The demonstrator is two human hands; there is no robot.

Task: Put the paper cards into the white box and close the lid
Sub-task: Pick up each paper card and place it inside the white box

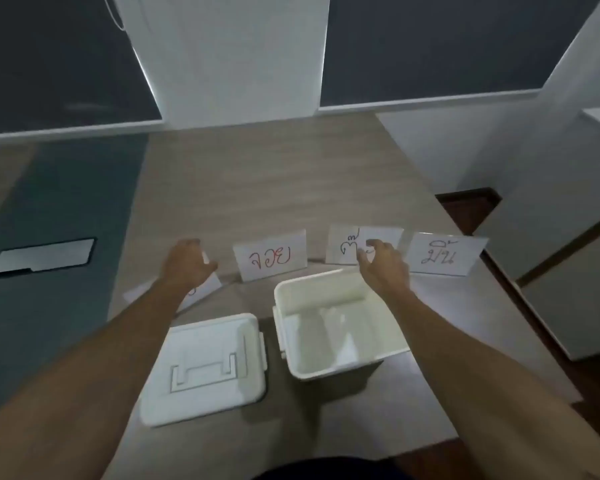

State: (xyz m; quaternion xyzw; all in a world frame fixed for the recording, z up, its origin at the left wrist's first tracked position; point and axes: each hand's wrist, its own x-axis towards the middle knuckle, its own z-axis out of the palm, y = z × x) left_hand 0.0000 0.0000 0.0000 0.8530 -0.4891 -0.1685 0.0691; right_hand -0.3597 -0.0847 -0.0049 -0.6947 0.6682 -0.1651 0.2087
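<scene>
On the wooden bench point(257, 188) the white box point(329, 367) stands open and empty beside its lid point(201, 368), which lies flat to its left. Four paper cards lie in a row beyond both. The left hand point(187, 263) curls over the leftmost card point(201, 289); the right hand point(383, 266) pinches the third card point(343, 249), just beyond the box's far rim. The red-lettered card point(271, 259) and the rightmost card point(444, 252) lie untouched.
</scene>
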